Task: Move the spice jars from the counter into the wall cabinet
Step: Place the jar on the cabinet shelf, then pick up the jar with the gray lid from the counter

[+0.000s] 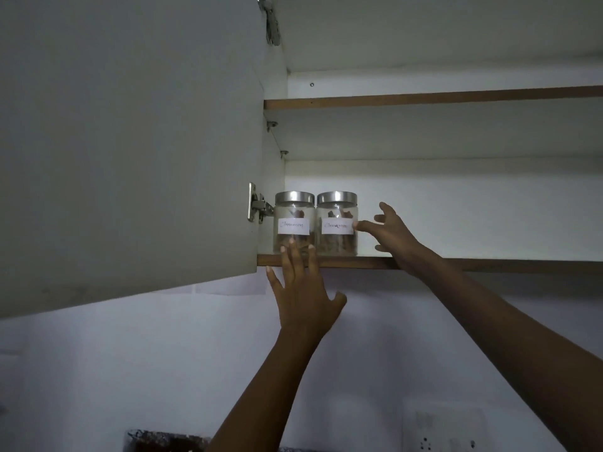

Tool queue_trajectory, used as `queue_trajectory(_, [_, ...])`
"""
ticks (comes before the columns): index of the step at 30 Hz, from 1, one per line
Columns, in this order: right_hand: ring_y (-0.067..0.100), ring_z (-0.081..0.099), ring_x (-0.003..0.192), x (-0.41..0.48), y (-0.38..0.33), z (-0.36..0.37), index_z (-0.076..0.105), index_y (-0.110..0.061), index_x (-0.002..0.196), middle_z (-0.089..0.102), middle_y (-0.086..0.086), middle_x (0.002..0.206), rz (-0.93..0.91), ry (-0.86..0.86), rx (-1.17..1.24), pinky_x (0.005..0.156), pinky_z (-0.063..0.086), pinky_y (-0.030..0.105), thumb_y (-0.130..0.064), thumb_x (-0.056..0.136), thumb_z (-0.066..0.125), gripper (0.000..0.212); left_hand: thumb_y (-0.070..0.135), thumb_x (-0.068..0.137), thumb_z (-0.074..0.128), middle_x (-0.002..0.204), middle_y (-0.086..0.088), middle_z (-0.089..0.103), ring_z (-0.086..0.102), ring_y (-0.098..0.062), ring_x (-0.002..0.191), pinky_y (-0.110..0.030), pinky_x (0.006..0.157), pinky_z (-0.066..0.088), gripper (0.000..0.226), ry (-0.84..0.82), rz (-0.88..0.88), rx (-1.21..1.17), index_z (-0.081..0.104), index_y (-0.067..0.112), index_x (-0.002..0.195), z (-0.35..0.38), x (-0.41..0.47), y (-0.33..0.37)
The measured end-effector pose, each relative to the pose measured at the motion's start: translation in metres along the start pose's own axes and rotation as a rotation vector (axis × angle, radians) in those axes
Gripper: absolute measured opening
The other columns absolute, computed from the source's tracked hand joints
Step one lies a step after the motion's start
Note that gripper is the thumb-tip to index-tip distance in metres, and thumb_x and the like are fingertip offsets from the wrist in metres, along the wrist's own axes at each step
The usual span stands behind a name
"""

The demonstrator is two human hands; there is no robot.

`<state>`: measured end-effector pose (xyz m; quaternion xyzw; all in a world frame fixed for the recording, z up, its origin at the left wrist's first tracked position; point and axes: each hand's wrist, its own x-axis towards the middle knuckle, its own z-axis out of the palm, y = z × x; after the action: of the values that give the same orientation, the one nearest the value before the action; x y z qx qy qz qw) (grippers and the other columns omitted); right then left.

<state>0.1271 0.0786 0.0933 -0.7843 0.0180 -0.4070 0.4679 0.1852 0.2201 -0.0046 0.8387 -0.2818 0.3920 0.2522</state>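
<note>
Two glass spice jars with steel lids and white handwritten labels stand side by side at the left end of the wall cabinet's lower shelf [489,265]. The left jar [293,220] is beside the door hinge; the right jar [337,221] touches it. My left hand [301,295] is raised with fingers spread, its fingertips over the base of the left jar and the shelf edge, gripping nothing. My right hand [390,231] reaches in from the right with fingers apart, a fingertip at the right jar's side.
The open cabinet door [130,141] swings out on the left, with a hinge [259,207] beside the jars. An upper shelf [424,98] runs above. A wall socket [447,432] sits low on the white wall, and a dark speckled surface [156,440] shows at the bottom.
</note>
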Motion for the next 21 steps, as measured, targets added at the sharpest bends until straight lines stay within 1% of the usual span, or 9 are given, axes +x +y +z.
queue_trajectory(2, [0.025,0.042,0.128,-0.016,0.000,-0.007,0.022,-0.017,0.147,0.037,0.008,0.143,-0.027,0.043,-0.027,0.107,0.037,0.043,-0.024,0.084,0.065,0.076,0.045,0.086,0.050,0.158,-0.009,-0.001,-0.008,-0.030,0.144,-0.057,0.112,-0.002,0.077,0.024,-0.025,-0.128,0.012,0.021,0.148,-0.008,-0.012,0.019])
queue_trajectory(4, [0.022,0.053,0.114,-0.040,0.000,-0.015,0.039,-0.018,0.139,0.049,0.005,0.131,-0.073,0.047,-0.059,0.093,0.047,0.034,-0.020,0.083,0.066,0.062,0.037,0.087,0.049,0.154,-0.005,0.022,0.009,-0.028,0.144,-0.056,0.112,0.000,0.060,0.072,0.032,-0.235,0.030,0.022,0.142,-0.010,-0.029,0.037])
queue_trajectory(6, [0.018,0.060,0.101,-0.066,0.002,-0.023,0.057,-0.018,0.122,0.059,0.002,0.117,-0.138,0.046,-0.099,0.077,0.049,0.020,-0.015,0.083,0.066,0.040,0.033,0.083,0.046,0.136,-0.002,0.049,0.033,-0.025,0.135,-0.055,0.113,0.008,0.048,0.131,0.074,-0.359,0.050,0.019,0.128,-0.010,-0.045,0.051])
queue_trajectory(8, [0.011,0.063,0.093,-0.094,0.004,-0.033,0.067,-0.015,0.103,0.066,0.001,0.103,-0.181,0.044,-0.126,0.072,0.048,0.012,-0.010,0.082,0.067,0.022,0.032,0.081,0.046,0.120,-0.001,0.062,0.049,-0.023,0.121,-0.051,0.113,0.023,0.042,0.146,0.089,-0.472,0.061,0.018,0.117,-0.012,-0.057,0.063])
queue_trajectory(10, [0.006,0.063,0.083,-0.123,0.008,-0.044,0.070,-0.009,0.095,0.068,0.002,0.091,-0.181,0.030,-0.142,0.068,0.047,0.005,-0.005,0.081,0.067,0.014,0.031,0.083,0.048,0.112,0.002,0.067,0.058,-0.019,0.109,-0.041,0.102,0.039,0.034,0.114,0.125,-0.549,0.065,0.018,0.111,-0.016,-0.073,0.073])
queue_trajectory(11, [0.006,0.063,0.079,-0.135,0.009,-0.049,0.070,-0.008,0.093,0.069,0.003,0.088,-0.168,0.022,-0.142,0.067,0.048,0.005,-0.005,0.081,0.068,0.013,0.030,0.086,0.050,0.111,0.005,0.067,0.059,-0.015,0.105,-0.034,0.095,0.044,0.030,0.080,0.129,-0.588,0.066,0.019,0.109,-0.018,-0.080,0.076])
queue_trajectory(13, [0.008,0.065,0.076,-0.164,0.014,-0.062,0.071,-0.008,0.091,0.071,0.006,0.087,-0.134,0.016,-0.151,0.070,0.050,0.012,-0.005,0.080,0.069,0.011,0.029,0.090,0.053,0.106,0.010,0.068,0.062,-0.009,0.097,-0.027,0.083,0.049,0.022,-0.014,0.119,-0.655,0.066,0.023,0.107,-0.021,-0.099,0.083])
queue_trajectory(16, [0.011,0.066,0.076,-0.207,0.025,-0.081,0.071,-0.007,0.090,0.072,0.006,0.087,-0.115,-0.034,-0.185,0.073,0.053,0.019,-0.006,0.078,0.072,0.012,0.028,0.090,0.055,0.097,0.011,0.070,0.065,-0.007,0.082,-0.031,0.077,0.054,0.017,-0.142,0.099,-0.753,0.066,0.026,0.102,-0.022,-0.134,0.092])
queue_trajectory(21, [0.005,0.066,0.072,-0.284,0.058,-0.118,0.071,-0.015,0.088,0.072,-0.004,0.084,0.011,-0.161,-0.269,0.068,0.053,0.016,-0.008,0.077,0.073,0.013,0.026,0.091,0.055,0.094,0.010,0.070,0.065,-0.007,0.082,-0.032,0.077,0.057,0.013,-0.314,0.039,-0.904,0.067,0.028,0.097,-0.009,-0.209,0.116])
